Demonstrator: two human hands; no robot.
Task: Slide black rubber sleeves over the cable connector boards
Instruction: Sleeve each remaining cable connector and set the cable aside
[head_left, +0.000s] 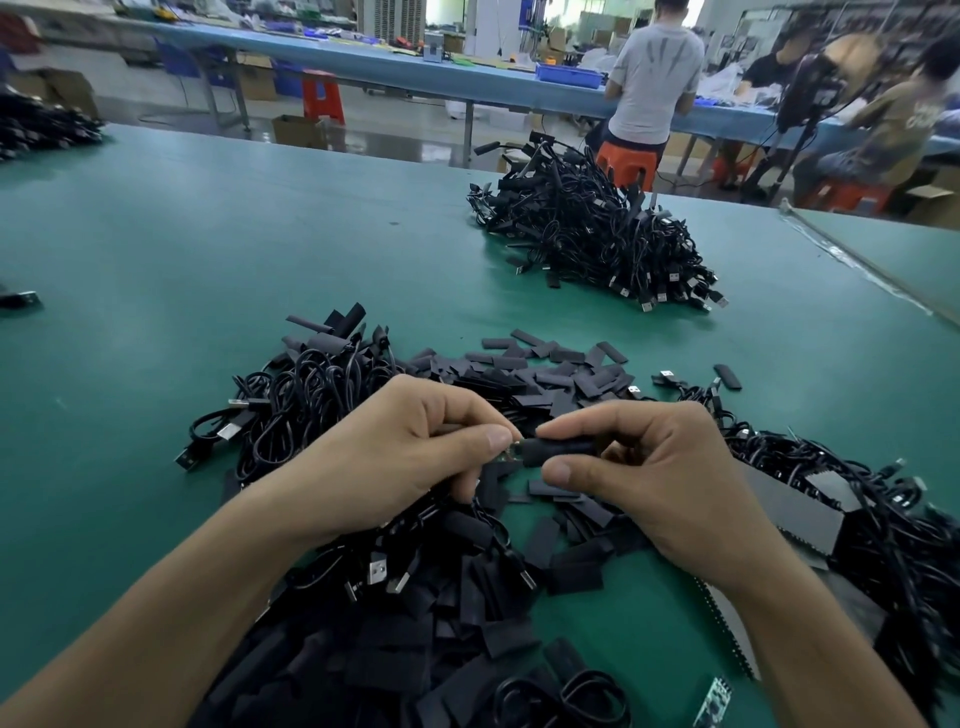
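Note:
My left hand (415, 447) pinches the end of a small connector board (514, 450), of which only a short strip shows. My right hand (639, 462) grips a black rubber sleeve (558, 450) between thumb and fingers, and the sleeve sits over most of the board. Both hands hover above loose flat black sleeves (540, 376) scattered on the green table (208, 249). A tangle of black USB cables (301, 400) lies just left of my hands. A bare green board (712, 702) lies near the bottom edge.
A big heap of black cables (597, 234) sits at the far middle of the table. More cables (857, 499) spread to the right, over grey serrated strips (795, 514). Another dark pile (41, 127) is at the far left. People sit at a blue bench behind.

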